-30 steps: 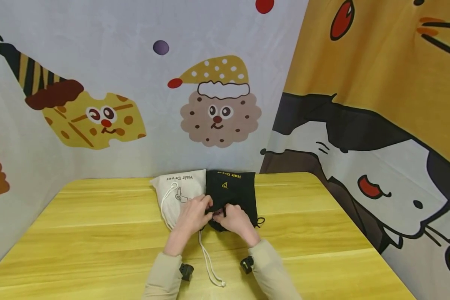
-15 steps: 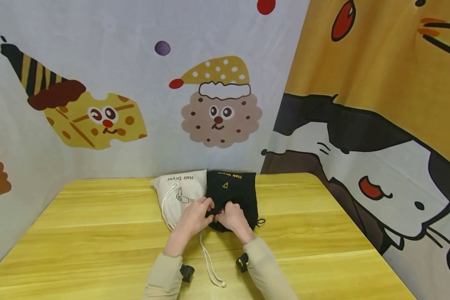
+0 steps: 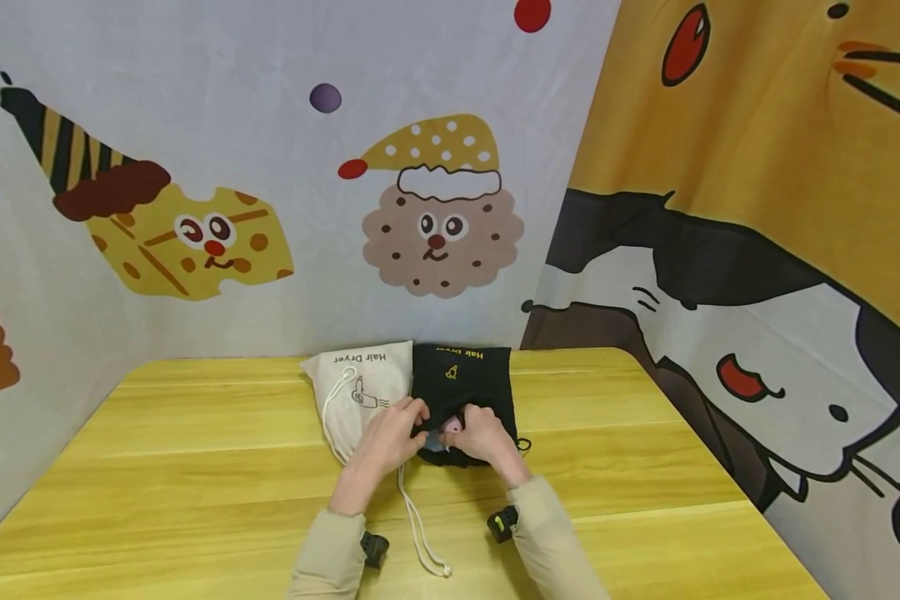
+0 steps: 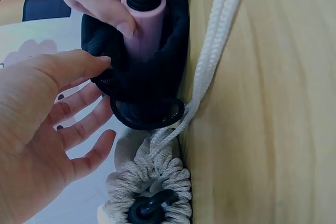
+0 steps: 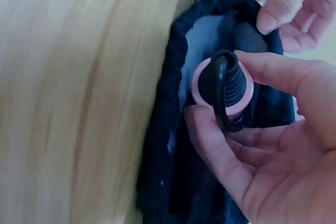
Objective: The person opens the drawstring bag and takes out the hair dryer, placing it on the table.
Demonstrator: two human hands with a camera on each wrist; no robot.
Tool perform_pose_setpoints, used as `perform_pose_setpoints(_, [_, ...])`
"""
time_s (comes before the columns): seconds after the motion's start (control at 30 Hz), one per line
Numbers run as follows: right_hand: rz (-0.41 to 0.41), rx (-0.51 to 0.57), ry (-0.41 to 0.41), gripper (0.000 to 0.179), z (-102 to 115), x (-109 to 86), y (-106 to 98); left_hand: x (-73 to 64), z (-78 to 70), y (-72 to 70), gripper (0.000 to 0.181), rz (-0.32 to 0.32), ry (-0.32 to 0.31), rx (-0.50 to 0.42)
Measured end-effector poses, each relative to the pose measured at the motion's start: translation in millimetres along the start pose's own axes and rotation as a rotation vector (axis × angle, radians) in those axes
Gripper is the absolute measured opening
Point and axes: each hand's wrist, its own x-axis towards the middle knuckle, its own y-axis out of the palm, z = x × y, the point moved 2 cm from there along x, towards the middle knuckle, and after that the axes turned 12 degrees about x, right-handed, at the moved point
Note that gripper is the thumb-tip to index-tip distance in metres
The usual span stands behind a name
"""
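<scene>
A black drawstring bag point(image 3: 487, 387) printed "Hair Dryer" lies at the table's far edge, its mouth spread towards me. Inside it, a hair dryer's pink handle point(image 4: 144, 38) with a ribbed black cord sleeve point(image 5: 231, 85) points out of the opening; the dryer's rest is hidden by the cloth. Between thumb and fingers my right hand point(image 3: 482, 435) holds this handle. My left hand point(image 3: 386, 437) pinches the rim of the black bag's mouth between thumb and index finger, the other fingers loosely bent.
Left of the black bag, touching it, lies a white drawstring bag point(image 3: 345, 379), also printed "Hair Dryer". Its gathered mouth shows a black cord end point(image 4: 149, 208). A white drawstring point(image 3: 420, 537) trails over the wooden table point(image 3: 195, 500). Printed curtains point(image 3: 270, 167) hang behind.
My right hand, earlier deeper in the bag's mouth, has drawn back slightly right, and the pink handle now shows more clearly in the opening. The left hand stays at the rim.
</scene>
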Motion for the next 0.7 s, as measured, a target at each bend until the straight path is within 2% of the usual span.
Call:
perform_pose_setpoints(0.37, [0.059, -0.049, -0.020, 0.046, -8, -5.2, -13, -0.3, -1.2, 3.9, 0.021, -0.022, 0.029, -0.015])
perform_pose_setpoints(0.7, [0.106, -0.075, -0.079, 0.050, -23, -6.8, -27, 0.6, -9.9, 5.5, 0.020, 0.011, 0.075, -0.071])
